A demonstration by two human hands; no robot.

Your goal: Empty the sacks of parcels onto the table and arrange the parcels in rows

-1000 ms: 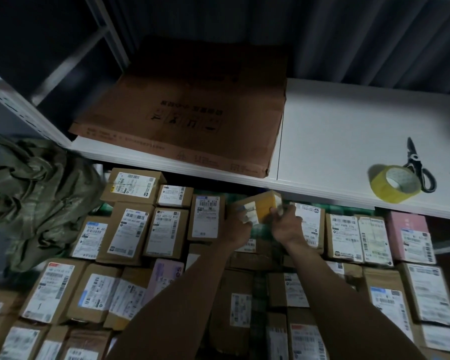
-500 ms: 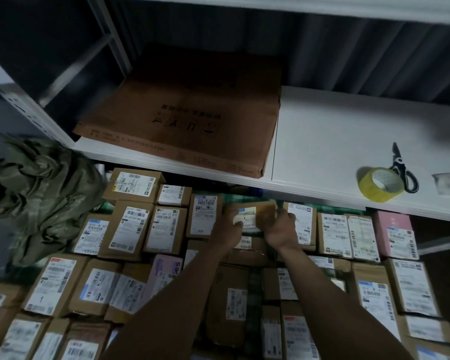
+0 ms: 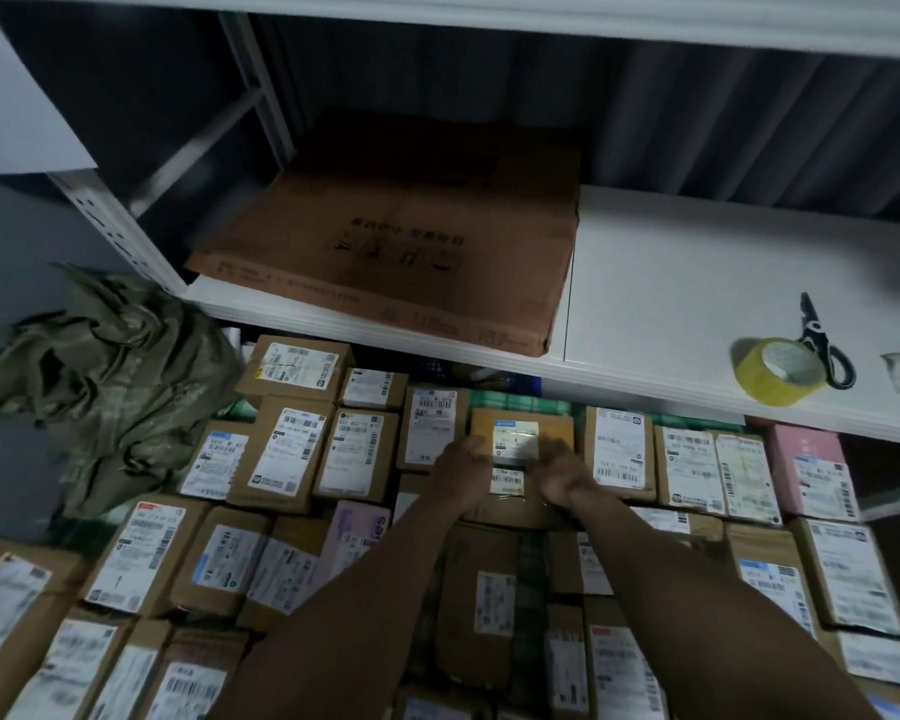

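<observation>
Small parcel [image 3: 520, 433] was tilted up in my hands a second ago; now lies flat, label up, in back row near table's far edge under shelf [image 3: 697, 324]. Left hand [image 3: 461, 467] and right hand [image 3: 562, 472] still grip near corners. Slot filled; release next, I judge.

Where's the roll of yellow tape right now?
The yellow tape roll sits on the white shelf at the right of the head view, touching the black scissors, above the rows of parcels.

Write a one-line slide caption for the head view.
Both hands, left and right, set a small box into the back row of parcels, below a shelf holding tape and scissors.
</observation>
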